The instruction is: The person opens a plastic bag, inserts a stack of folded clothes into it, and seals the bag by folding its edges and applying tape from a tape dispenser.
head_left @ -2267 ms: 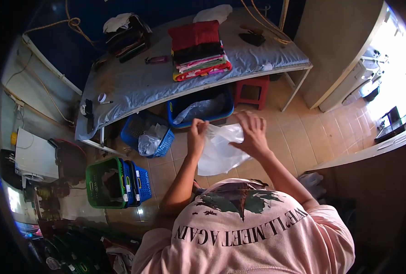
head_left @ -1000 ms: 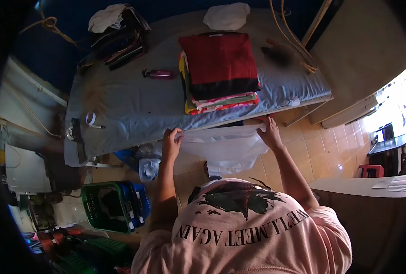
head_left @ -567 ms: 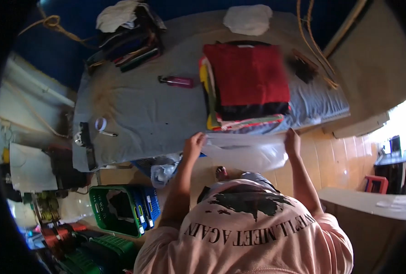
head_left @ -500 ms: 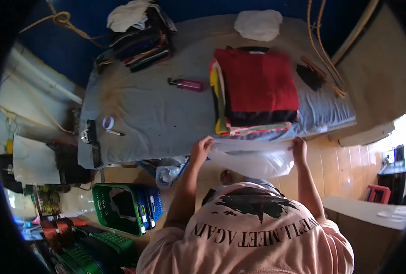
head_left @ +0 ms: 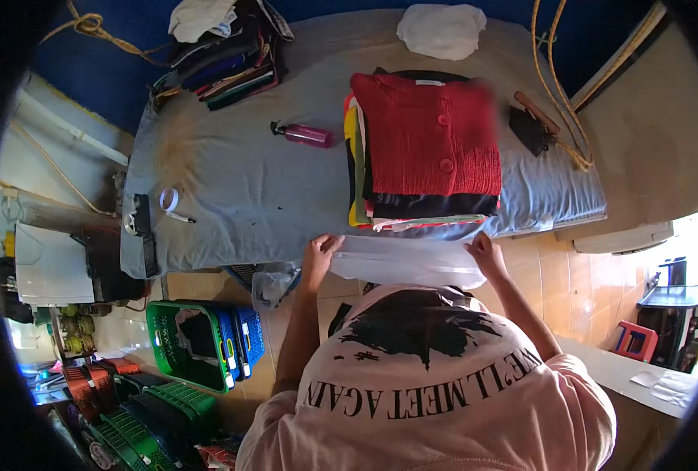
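Note:
A translucent white plastic bag (head_left: pixel 408 261) is stretched sideways between my hands, at the front edge of the padded table. My left hand (head_left: pixel 320 255) pinches its left top corner, and my right hand (head_left: pixel 486 257) pinches the right one. Just beyond the bag, a stack of folded clothes lies on the table, with a red buttoned garment (head_left: pixel 431 137) on top. Left of the stack lies a pink spray bottle (head_left: pixel 307 135).
The grey-blue covered table (head_left: pixel 231 173) bears a second clothes pile (head_left: pixel 227 59), a white bundle (head_left: pixel 442 31), a tape roll (head_left: pixel 169 199) and a dark object (head_left: pixel 529 131). Green and blue baskets (head_left: pixel 196 345) stand at lower left. A white-topped counter (head_left: pixel 616 373) is at right.
The crumpled bag from the earliest frame is now spread wide between both hands. The view has moved closer over the table, and the hands are at its front edge.

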### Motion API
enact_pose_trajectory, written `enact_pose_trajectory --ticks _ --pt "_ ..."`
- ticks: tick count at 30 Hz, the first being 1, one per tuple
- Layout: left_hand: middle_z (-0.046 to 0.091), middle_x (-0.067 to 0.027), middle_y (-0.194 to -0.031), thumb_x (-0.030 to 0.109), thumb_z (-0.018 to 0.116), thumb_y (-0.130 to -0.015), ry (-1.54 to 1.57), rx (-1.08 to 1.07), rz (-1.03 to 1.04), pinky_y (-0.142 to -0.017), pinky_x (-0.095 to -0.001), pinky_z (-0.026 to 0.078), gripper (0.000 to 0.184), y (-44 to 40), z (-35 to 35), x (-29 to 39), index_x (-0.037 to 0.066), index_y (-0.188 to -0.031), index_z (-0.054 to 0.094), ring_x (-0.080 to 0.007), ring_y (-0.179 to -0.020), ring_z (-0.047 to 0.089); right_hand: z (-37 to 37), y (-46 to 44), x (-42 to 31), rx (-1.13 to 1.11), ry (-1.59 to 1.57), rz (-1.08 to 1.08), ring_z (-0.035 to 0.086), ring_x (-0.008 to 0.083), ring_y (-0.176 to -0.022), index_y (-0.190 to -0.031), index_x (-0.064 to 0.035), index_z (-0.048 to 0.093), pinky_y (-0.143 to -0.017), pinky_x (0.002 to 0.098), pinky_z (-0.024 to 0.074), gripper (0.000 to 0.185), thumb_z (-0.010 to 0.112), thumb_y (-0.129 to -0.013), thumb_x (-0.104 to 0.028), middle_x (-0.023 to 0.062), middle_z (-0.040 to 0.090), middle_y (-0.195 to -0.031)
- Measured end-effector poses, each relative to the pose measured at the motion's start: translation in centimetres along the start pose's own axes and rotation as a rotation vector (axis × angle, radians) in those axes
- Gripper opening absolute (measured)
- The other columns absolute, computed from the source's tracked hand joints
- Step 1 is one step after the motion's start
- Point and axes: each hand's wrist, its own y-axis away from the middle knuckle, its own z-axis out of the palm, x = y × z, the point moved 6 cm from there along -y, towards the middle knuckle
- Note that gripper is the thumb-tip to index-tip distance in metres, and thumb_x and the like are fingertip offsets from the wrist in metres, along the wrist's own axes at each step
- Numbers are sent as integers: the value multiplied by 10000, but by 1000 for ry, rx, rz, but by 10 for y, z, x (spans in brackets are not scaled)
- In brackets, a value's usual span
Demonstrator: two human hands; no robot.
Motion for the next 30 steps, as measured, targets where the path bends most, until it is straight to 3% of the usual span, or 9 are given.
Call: enact_pose_trajectory --ticks 3,4,7,11,15,16,20,24,30 --pt "614 -105 -660 294 660 -848 -289 20 70 -560 -306 415 350 -7 3 -15 -37 -751 598 -137 -583 525 0 -6 30 74 40 37 550 232 -584 -806 -11 548 -555 374 423 195 582 -856 -197 152 537 -637" --pt "617 -143 -664 330 658 -838 -347 24 84 -562 -321 417 392 -5 8 -2 -40 -726 593 -214 -586 579 -1 -6 30 115 16 90 552 242 -569 -787 -9 567 -549 381 421 218 580 -858 -214 165 521 -612" --pt "651 -153 -707 375 655 -829 -455 61 -81 -587 -352 450 399 -9 16 -19 -19 -769 639 -298 -644 628 3 -19 37 223 45 1 553 229 -583 -786 -12 566 -564 382 424 217 584 -857 -216 155 531 -622" --pt "676 -163 -833 369 641 -826 -616 134 -97 -681 -412 507 327 -18 17 -13 50 -875 692 -352 -796 652 -9 -26 2 109 -262 15 570 256 -632 -801 -11 579 -612 378 434 215 658 -796 -211 147 558 -644" --pt "678 -162 -864 361 666 -792 -670 61 -188 -705 -424 517 300 -37 20 -15 81 -890 710 -354 -827 651 -1 -55 51 124 103 58 584 283 -608 -837 -30 635 -577 388 437 227 712 -740 -220 162 610 -688" --pt "677 -162 -865 353 672 -784 -704 52 -205 -706 -426 518 290 -39 22 -17 85 -888 713 -355 -828 652 -2 -54 50 128 168 100 623 351 -672 -842 -44 659 -601 444 464 242 656 -793 -282 196 638 -756" --pt "674 -171 -859 296 665 -753 -750 22 -143 -722 -448 520 232 -49 22 1 93 -852 720 -358 -832 651 -18 -49 8 181 367 260 607 430 -867 -865 -57 676 -730 540 480 382 512 -867 -402 234 637 -885" --pt "665 -193 -864 225 530 -778 -866 -29 -123 -761 -475 506 243 -74 31 -10 83 -853 712 -374 -842 645 -20 -66 34 168 385 320 626 408 -869 -886 -47 669 -753 496 506 311 609 -806 -341 216 654 -902" --pt "662 -197 -862 282 478 -811 -696 -119 19 -741 -481 498 310 -105 38 -50 73 -862 703 -396 -843 633 -39 -76 7 143 387 187 622 384 -912 -902 -48 663 -764 478 506 224 670 -741 -203 199 653 -931"
